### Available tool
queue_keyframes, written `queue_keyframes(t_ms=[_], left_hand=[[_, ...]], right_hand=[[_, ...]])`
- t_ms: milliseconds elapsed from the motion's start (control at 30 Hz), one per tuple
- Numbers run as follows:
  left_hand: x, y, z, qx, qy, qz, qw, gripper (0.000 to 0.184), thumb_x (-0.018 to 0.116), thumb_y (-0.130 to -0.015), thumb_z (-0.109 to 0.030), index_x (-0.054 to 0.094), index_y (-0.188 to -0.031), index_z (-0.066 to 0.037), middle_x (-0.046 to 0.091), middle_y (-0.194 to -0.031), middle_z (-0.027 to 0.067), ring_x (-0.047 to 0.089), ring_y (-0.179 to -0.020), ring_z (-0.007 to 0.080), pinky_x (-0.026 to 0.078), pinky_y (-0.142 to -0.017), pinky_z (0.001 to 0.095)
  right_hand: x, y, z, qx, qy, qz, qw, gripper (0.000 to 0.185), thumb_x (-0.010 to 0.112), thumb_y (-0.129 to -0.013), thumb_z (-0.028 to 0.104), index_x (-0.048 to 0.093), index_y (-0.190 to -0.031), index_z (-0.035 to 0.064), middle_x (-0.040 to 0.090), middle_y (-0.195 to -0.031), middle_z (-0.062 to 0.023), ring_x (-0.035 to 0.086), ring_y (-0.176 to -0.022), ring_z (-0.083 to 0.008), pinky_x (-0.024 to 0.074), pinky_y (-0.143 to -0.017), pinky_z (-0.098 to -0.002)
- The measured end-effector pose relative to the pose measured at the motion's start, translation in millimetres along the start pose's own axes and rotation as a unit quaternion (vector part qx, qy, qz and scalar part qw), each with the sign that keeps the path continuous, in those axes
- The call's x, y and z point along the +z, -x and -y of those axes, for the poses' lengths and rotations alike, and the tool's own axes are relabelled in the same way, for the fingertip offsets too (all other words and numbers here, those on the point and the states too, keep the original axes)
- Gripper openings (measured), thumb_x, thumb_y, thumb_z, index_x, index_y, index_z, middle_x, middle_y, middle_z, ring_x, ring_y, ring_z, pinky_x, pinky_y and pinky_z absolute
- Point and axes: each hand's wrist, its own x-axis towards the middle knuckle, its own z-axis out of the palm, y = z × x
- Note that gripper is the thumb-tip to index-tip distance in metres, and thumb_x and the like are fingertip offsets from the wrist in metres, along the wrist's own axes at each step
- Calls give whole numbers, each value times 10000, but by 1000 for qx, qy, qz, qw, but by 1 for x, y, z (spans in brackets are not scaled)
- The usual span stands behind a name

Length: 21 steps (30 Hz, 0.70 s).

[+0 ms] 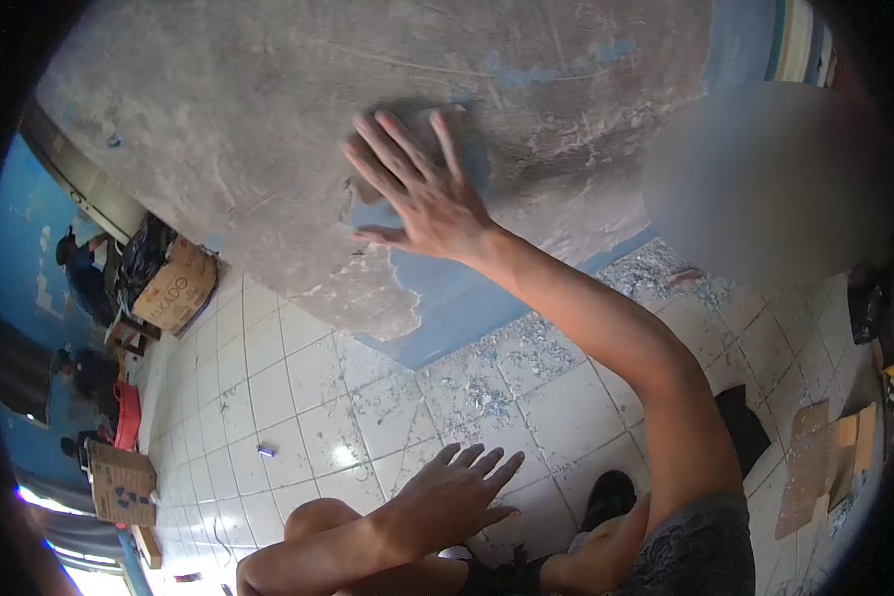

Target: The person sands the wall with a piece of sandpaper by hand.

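My right hand (432, 204) is pressed to the wall (268, 129), fingers spread and stretched out, thumb pointing left. Beneath its fingers and palm shows a darker bluish-grey patch; whether that is a flat sheet or leftover paint I cannot tell. Around the hand the wall is bare, scraped grey plaster. Blue paint (447, 298) remains along the lower edge, just below my wrist. My left hand (452, 502) hovers over my knees with its fingers apart, holding nothing and away from the wall.
Paint flakes (487, 392) litter the white floor tiles (288, 397) along the wall. Cardboard pieces (815, 467) lie at right. Boxes (174, 288) and a red bag (127, 412) stand at left, near other people (84, 273). A small blue object (266, 451) lies on the floor.
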Motion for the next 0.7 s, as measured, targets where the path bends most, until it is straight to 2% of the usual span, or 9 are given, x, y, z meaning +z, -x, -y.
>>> queue_keyframes(t_ms=[67, 133, 267, 367, 400, 500, 633, 700], left_hand=[[1, 1, 3, -20, -5, -9, 1000, 706, 449, -1015, -471, 260, -1535, -33, 460, -1481, 208, 470, -1349, 347, 360, -1125, 460], [-1, 5, 3, -38, -5, -4, 999, 711, 446, -1014, -481, 259, -1536, -35, 457, -1483, 207, 457, -1358, 347, 360, -1124, 465], [4, 2, 4, -39, -15, -15, 999, 696, 431, -1019, -489, 286, -1525, -34, 472, -1468, 209, 447, -1367, 344, 357, -1120, 481], [7, -4, 2, -24, -5, -24, 999, 686, 432, -1018, -492, 314, -1513, -31, 487, -1452, 211, 455, -1358, 349, 352, -1119, 492], [5, -6, 1, -26, -2, -22, 999, 688, 438, -1015, -493, 319, -1510, -29, 488, -1450, 212, 456, -1356, 353, 349, -1119, 496], [6, -8, -3, -37, 3, -30, 999, 672, 452, -1011, -485, 344, -1501, -39, 487, -1447, 207, 457, -1348, 359, 348, -1119, 500], [8, -11, 0, -29, -15, -13, 999, 624, 464, -1009, -466, 382, -1491, -78, 486, -1445, 197, 461, -1337, 358, 348, -1120, 500], [5, -16, 1, -11, -25, -11, 1000, 597, 456, -1014, -459, 396, -1487, -99, 493, -1436, 197, 462, -1334, 360, 344, -1123, 500]], right_hand=[[20, 44, -3, -27, 36, 60, 997, 923, 340, -892, 791, 144, -1598, 229, 117, -1663, -20, 82, -1533, -184, 17, -1227, -580], [53, 102, -2, -79, 40, 75, 993, 911, 324, -901, 785, 131, -1600, 232, 111, -1665, -20, 76, -1534, -186, 13, -1231, -566], [19, 61, 0, -91, 30, 100, 990, 909, 301, -905, 784, 84, -1601, 242, 88, -1669, -1, 76, -1533, -181, 12, -1246, -518], [6, 25, 3, -80, 59, 70, 993, 887, 269, -917, 776, 61, -1601, 251, 72, -1671, 15, 67, -1534, -172, 2, -1246, -514], [7, 29, 2, -74, 15, 76, 994, 869, 249, -926, 767, 52, -1601, 257, 69, -1671, 24, 56, -1536, -174, 3, -1245, -516], [44, 90, -4, -141, 110, 97, 979, 883, 253, -919, 776, 43, -1601, 255, 76, -1670, 14, 55, -1536, -182, 5, -1243, -528], [48, 82, 6, -68, 44, 67, 994, 905, 266, -904, 795, 119, -1600, 236, 74, -1671, -5, 50, -1537, -203, 14, -1234, -561], [24, 37, 3, -43, 20, 38, 998, 925, 316, -893, 796, 173, -1594, 210, 105, -1666, -35, 81, -1533, -255, 31, -1213, -613]])
